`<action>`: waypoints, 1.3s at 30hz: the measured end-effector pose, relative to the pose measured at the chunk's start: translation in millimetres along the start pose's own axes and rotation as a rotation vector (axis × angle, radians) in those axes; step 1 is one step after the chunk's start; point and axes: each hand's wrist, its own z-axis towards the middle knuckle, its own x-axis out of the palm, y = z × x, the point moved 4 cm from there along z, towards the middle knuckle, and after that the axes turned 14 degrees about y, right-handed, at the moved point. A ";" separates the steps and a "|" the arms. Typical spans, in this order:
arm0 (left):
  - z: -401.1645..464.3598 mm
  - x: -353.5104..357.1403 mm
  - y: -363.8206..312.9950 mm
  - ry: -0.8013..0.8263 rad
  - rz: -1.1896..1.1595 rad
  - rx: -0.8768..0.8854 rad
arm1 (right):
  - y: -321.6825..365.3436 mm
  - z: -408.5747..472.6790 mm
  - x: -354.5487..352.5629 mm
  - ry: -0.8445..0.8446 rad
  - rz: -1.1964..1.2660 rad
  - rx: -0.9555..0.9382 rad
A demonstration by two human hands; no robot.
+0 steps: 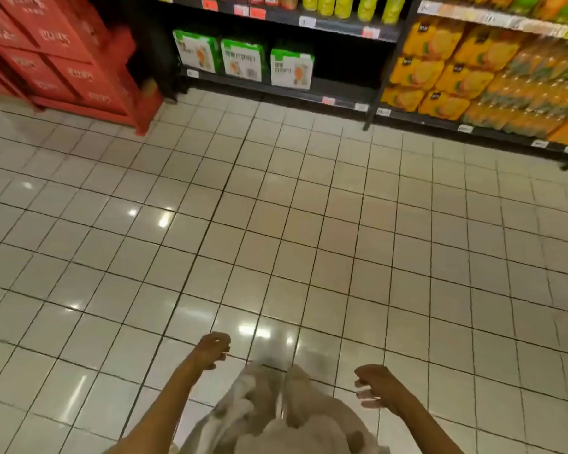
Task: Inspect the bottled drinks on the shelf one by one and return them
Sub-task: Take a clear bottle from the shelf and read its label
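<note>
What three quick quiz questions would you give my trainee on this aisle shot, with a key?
1. True or false: the left hand holds a bottle.
2. What stands left of the dark shelf? A) red crates B) a freezer C) a trolley
3. Fill in: the three green-and-white cartons sit on the ____ shelf level.

Key:
1. False; both the left hand and the right hand hold nothing.
2. A, the red crates.
3. Bottom; yellow bottles stand one level above.

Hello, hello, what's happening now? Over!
Left hand and right hand hold nothing, fingers loose. Bottled drinks on the shelf across the floor, untouched. Nothing in the way.
</note>
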 end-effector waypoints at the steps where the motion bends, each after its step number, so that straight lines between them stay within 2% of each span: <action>1: 7.4 -2.9 -4.2 -0.003 0.050 0.007 | 16.9 9.1 -0.1 0.001 -0.073 -0.013; 6: 14.3 -52.6 -5.4 -0.091 0.198 -0.027 | 136.1 27.4 29.9 0.038 -0.235 -0.119; 9: 21.0 -107.6 -7.8 -0.152 0.108 -0.137 | 215.9 36.1 55.9 0.111 -0.189 -0.196; 12: 39.1 -173.4 -39.6 -0.204 0.087 -0.130 | 294.9 50.1 73.9 0.149 -0.181 -0.305; 14: 58.2 -211.3 -77.0 -0.237 -0.019 -0.100 | 340.7 57.5 79.1 0.131 -0.175 -0.337; 19: 117.3 -269.1 -218.8 -0.081 -0.141 0.089 | 430.4 80.4 66.8 -0.014 -0.078 -0.301; 24: 171.9 -304.5 -323.5 0.176 0.014 0.106 | 505.7 116.9 49.3 -0.174 -0.028 -0.101; 26: 192.6 -343.0 -348.9 0.192 0.003 0.078 | 560.2 137.1 50.4 -0.195 -0.045 -0.099; 28: 205.3 -398.1 -367.8 0.126 -0.073 0.011 | 623.7 153.6 60.7 -0.176 -0.094 -0.102; 30: 210.4 -465.8 -385.4 -0.073 -0.086 0.007 | 690.6 166.3 82.3 -0.119 -0.170 -0.105; 32: 211.6 -532.8 -404.9 -0.201 -0.205 0.046 | 765.6 180.2 106.3 -0.053 -0.241 -0.150; 36: 199.8 -623.7 -436.8 -0.297 -0.433 0.068 | 899.3 197.1 161.6 -0.005 -0.396 -0.264; 39: 219.9 -674.8 -453.5 -0.294 -0.511 0.037 | 977.5 214.7 202.9 0.053 -0.403 -0.350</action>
